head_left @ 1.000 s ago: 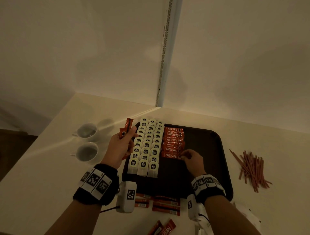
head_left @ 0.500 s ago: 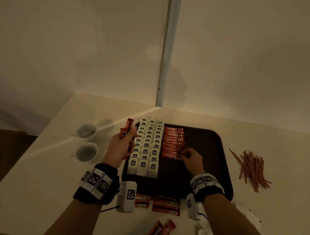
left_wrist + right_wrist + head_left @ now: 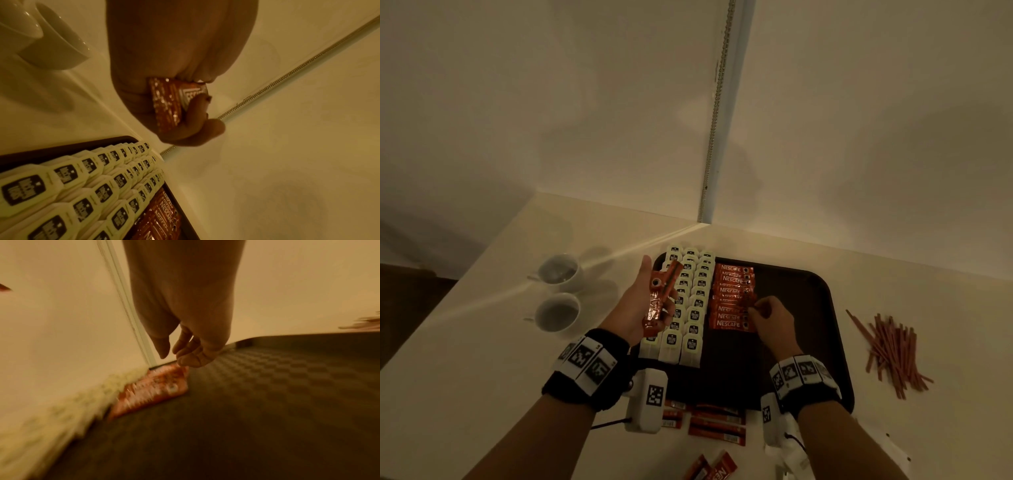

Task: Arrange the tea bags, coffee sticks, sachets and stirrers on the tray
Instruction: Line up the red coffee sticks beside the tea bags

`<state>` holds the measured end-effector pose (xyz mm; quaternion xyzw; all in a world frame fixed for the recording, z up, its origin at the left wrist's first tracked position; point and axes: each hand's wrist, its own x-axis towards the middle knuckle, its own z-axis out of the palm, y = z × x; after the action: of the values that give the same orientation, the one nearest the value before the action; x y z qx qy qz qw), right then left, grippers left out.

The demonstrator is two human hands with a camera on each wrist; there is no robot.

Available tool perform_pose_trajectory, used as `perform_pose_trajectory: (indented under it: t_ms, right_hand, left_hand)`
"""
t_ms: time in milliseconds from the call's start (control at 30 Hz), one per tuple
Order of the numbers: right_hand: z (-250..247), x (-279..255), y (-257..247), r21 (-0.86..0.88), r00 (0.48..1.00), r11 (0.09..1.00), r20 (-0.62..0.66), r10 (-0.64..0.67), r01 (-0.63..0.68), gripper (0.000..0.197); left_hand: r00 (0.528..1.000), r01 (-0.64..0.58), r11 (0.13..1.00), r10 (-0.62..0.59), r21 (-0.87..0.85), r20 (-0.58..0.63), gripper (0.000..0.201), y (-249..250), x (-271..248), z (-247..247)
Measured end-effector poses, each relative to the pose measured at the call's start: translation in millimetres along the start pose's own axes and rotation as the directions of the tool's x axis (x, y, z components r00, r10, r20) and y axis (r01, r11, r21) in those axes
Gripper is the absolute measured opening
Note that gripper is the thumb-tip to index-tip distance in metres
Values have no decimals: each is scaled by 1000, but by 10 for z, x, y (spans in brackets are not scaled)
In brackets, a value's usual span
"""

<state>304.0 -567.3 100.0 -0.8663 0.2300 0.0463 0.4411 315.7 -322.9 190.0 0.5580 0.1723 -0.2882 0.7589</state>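
Observation:
A dark brown tray point(image 3: 808, 308) holds three rows of white tea bags point(image 3: 690, 308) and, beside them, a column of red coffee sticks point(image 3: 732, 298). My left hand point(image 3: 650, 301) hovers over the tea bags' left row, palm up, and grips a bundle of red coffee sticks point(image 3: 659, 298) point(image 3: 170, 104). My right hand point(image 3: 765, 313) is at the right ends of the laid sticks. In the right wrist view its fingers point(image 3: 185, 353) hang loosely curled just above the sticks point(image 3: 156, 389), holding nothing. Brown stirrers point(image 3: 890, 349) lie in a heap on the table right of the tray.
Two white cups point(image 3: 560, 270) point(image 3: 558, 311) stand left of the tray. Several loose coffee sticks point(image 3: 717, 425) lie on the table point(image 3: 465, 394) in front of the tray, and two more point(image 3: 709, 469) nearer me. Walls meet in a corner just behind the tray.
My left hand has shifted right over the tea bags and turned palm up, with the bundle lying across it. My right hand stays at the stick ends, barely moved.

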Motion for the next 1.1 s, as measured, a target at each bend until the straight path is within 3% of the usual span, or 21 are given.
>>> perform_pose_trajectory:
  t_ms: [100,200,300,467,600,700,867,967,1100]
  right_hand:
    - [-74,-150,-439,179,974,969,118,-194,171,16]
    - [-112,-343,-882,305,889,906,262,-376,294,19]
    - [-145,-444,-1093,342,847,867,267,-460,363,16]
    - [-255,-488,-1033,481,860,827,247,-447,292,9]
    - [-180,-550,-1001,493,875,811,182,-449,314,15]
    - [-143,-575,-1011,497,876,796,132,-465,347,26]
    - [-129,-611,-1009,477,830,764,118,-545,434,33]
    - [-91,-638,-1028,498,816,743,115,-567,446,31]
    - [-50,-651,-998,571,868,754,138,-477,324,26]
  left_hand:
    - [998,22,991,-30,134,56,84,3,18,64]
    - [993,14,972,-40,236,107,85,13,4,164]
    - [994,-13,962,-18,271,111,74,26,-24,207]
    - [974,-225,952,228,208,10,20,72,-101,79]
    - [900,-405,864,434,301,-34,29,61,-137,53]
    - [860,-466,815,508,344,-40,33,56,-154,76]
    - [796,-511,746,598,427,-94,9,32,-125,104]
    - [798,-504,730,598,463,-75,7,32,-132,132]
    - [789,-502,696,612,514,-59,11,34,-129,140]
